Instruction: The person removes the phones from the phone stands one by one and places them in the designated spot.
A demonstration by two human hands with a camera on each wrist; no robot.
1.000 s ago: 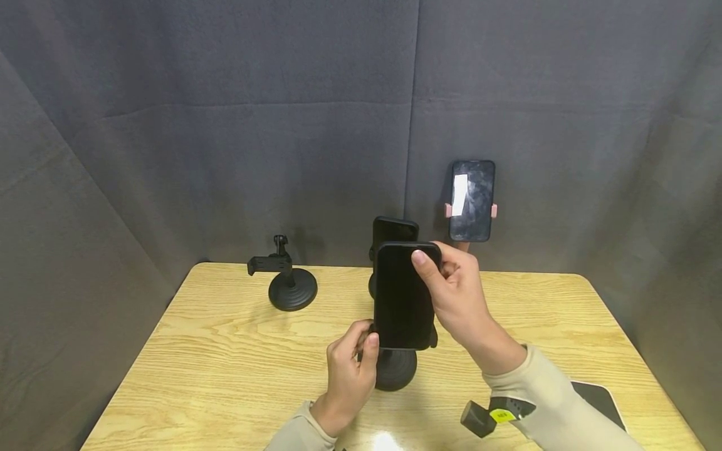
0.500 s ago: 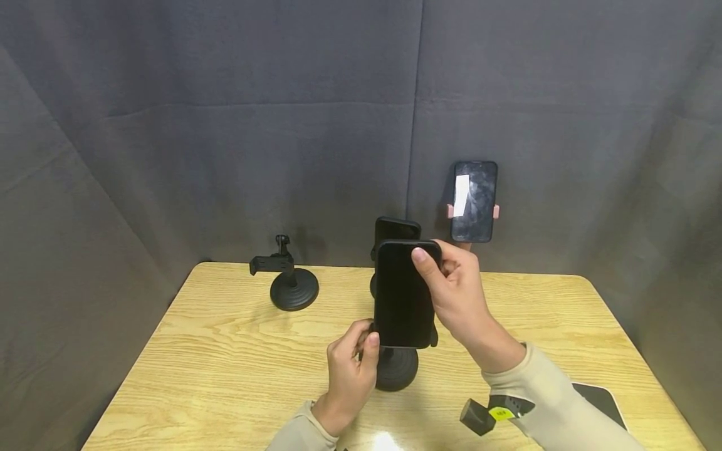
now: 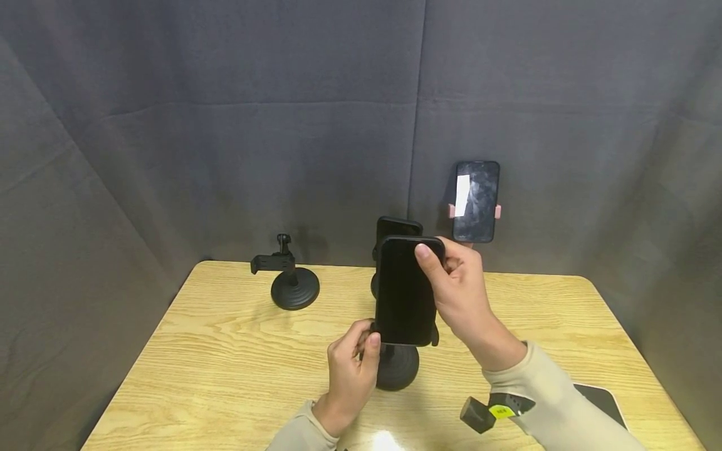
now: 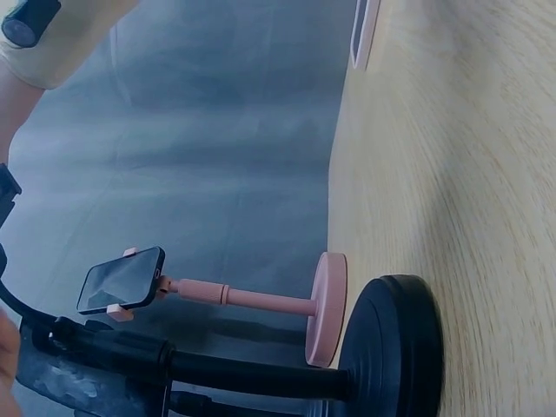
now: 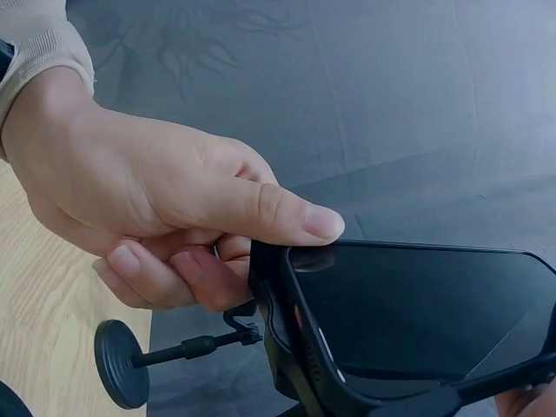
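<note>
A black smartphone [image 3: 403,300] stands upright in the clamp of a black phone stand, whose round base [image 3: 397,371] rests on the table. My right hand [image 3: 464,291] pinches its top right corner, with the thumb on the screen and fingers behind. At the lower left edge my left hand [image 3: 352,376] pinches the clamp between thumb and fingers; the phone hides part of this grip. One clamp arm [image 3: 435,336] shows at the right edge. In the left wrist view the stand's post [image 4: 261,373] runs to its base.
Right behind stands another black phone [image 3: 399,225] on a stand. A pink stand [image 4: 326,308] holds a phone [image 3: 476,200] at the back right. At the back left is a black stand [image 3: 295,288] without a phone. A dark, white-rimmed flat device [image 3: 600,401] lies beyond my right sleeve.
The phone and my right hand have risen slightly in the head view. My left hand and the stand's base have barely moved; the head view has shifted a little.
</note>
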